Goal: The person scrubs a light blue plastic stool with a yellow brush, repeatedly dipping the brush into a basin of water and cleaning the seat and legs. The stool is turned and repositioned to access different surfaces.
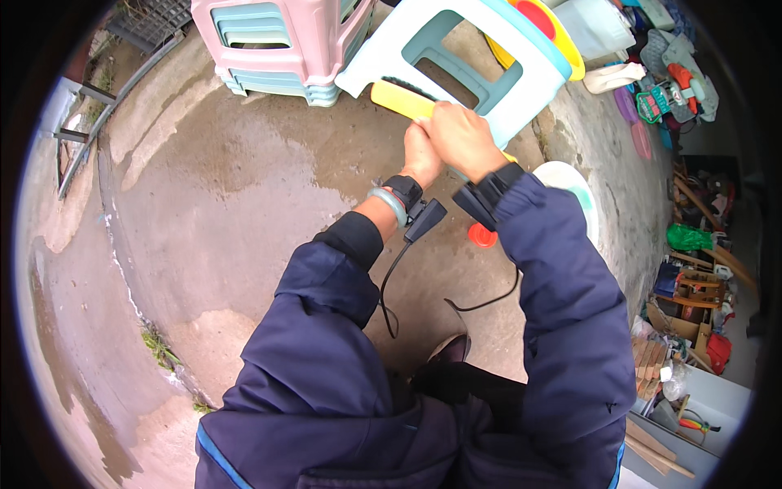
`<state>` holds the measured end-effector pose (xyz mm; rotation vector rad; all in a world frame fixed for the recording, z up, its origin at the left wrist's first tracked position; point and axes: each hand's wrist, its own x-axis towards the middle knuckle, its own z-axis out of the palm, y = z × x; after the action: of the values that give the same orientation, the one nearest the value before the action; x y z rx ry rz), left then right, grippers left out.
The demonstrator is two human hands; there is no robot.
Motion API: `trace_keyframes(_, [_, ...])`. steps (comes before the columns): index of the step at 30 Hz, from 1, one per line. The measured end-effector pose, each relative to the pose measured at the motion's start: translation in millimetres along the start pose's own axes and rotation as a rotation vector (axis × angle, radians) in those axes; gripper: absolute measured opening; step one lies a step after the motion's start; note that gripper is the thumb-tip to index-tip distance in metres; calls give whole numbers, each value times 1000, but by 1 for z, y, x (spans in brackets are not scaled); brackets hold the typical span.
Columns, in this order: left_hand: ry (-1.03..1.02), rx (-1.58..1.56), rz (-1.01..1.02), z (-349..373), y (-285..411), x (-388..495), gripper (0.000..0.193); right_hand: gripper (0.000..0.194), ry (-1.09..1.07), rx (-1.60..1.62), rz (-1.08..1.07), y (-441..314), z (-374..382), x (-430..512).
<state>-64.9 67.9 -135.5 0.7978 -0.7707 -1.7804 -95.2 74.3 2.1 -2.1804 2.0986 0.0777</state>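
Note:
My right hand (467, 137) is closed around a yellow scrubbing brush (400, 99). The dark bristles face the side of a pale plastic stool (421, 46) with light-blue inner walls, which is tilted in front of me. A bit of yellow, apparently the brush's handle end, shows beside my right wrist. Against the right hand sits my left hand (423, 156), its fingers curled and mostly hidden. Whether it grips the brush or the stool, I cannot tell. Both wrists wear black straps with small devices.
Stacked pink and blue stools (275, 55) stand at the upper left. A white basin (571, 189) and a red lid (482, 235) lie near my right arm. Wet patches mark the concrete floor (244, 202). Mixed clutter (690, 287) lines the right side. Black cables hang from my wrists.

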Motion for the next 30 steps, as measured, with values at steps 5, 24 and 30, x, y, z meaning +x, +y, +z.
trace_keyframes(5, [-39,-122,-55,15,31,-13,33,44,23,-73,156,79,6,-74])
trace_keyframes(24, [-184,-223,-64,6,35,-2,40,42,89,152,364,106,39,-125])
trace_keyframes(30, [40,186,-63,14,33,-10,33,36,251,88,303,110,38,-126])
